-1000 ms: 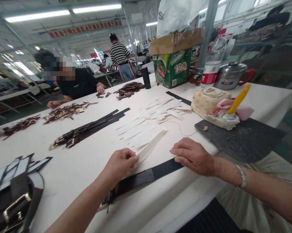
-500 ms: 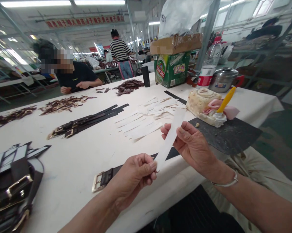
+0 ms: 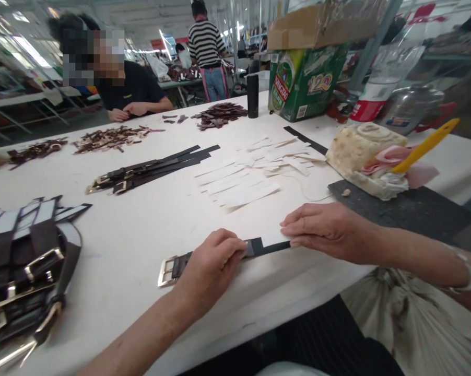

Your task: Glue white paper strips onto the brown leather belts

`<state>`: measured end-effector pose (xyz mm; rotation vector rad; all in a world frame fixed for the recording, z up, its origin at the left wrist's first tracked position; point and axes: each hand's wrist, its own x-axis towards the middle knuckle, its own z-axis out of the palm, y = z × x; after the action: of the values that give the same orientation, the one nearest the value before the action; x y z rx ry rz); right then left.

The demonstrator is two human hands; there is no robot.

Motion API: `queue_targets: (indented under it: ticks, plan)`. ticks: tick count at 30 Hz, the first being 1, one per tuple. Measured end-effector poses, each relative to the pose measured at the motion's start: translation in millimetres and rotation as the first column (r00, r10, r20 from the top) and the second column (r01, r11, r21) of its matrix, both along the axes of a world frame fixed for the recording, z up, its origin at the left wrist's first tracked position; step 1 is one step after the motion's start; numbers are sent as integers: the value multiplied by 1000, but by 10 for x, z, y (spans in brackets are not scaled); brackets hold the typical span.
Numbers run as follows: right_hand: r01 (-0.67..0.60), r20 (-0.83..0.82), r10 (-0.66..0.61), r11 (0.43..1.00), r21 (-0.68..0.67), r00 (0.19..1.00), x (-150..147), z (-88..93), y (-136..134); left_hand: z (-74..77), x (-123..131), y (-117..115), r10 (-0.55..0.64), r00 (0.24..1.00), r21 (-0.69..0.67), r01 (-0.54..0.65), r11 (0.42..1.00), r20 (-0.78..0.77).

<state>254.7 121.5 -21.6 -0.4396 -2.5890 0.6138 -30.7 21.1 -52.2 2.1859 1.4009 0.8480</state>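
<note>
A dark belt [image 3: 259,246] with a gold buckle [image 3: 166,271] lies along the near edge of the white table [image 3: 141,230]. My left hand [image 3: 210,263] rests on the belt just right of the buckle, fingers curled down onto the strap. My right hand [image 3: 325,230] lies flat with fingers stretched out, pressing a white paper strip [image 3: 274,239] down on the belt's right end. Most of the strap between my hands is covered by the strip and my fingers.
Loose white strips [image 3: 239,183] and a row of dark belts [image 3: 149,169] lie mid-table. A heap of buckled belts [image 3: 20,261] sits at left. A yellow-handled brush [image 3: 425,145] rests on a lump over a dark mat [image 3: 408,211]. A green carton [image 3: 306,83] and a seated person [image 3: 129,91] are beyond.
The white strip, held up between both hands half a second ago, now lies on the belt. Both hands have come down onto the table and press on it.
</note>
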Motion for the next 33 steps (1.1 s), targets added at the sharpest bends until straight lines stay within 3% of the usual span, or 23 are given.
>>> queue_targets:
  ticks: [4, 10, 17, 25, 33]
  plan:
    - [13, -14, -13, 1000, 13, 1000, -94, -303, -51, -133, 60, 37, -35, 996, 22, 37, 999, -81]
    - [27, -5, -27, 999, 19, 1000, -180, -467, -82, -176, 41, 72, 32, 999, -60, -32, 998, 0]
    - [46, 10, -46, 998, 34, 999, -200, -511, -94, -170, 34, 66, 81, 996, -131, -78, 988, 20]
    - [38, 41, -41, 997, 67, 998, -212, -494, -96, -175, 39, 70, 44, 999, -93, -45, 995, -10]
    - [38, 114, -48, 995, 89, 992, -266, -419, -86, -200, 28, 58, -76, 961, 46, 92, 995, -265]
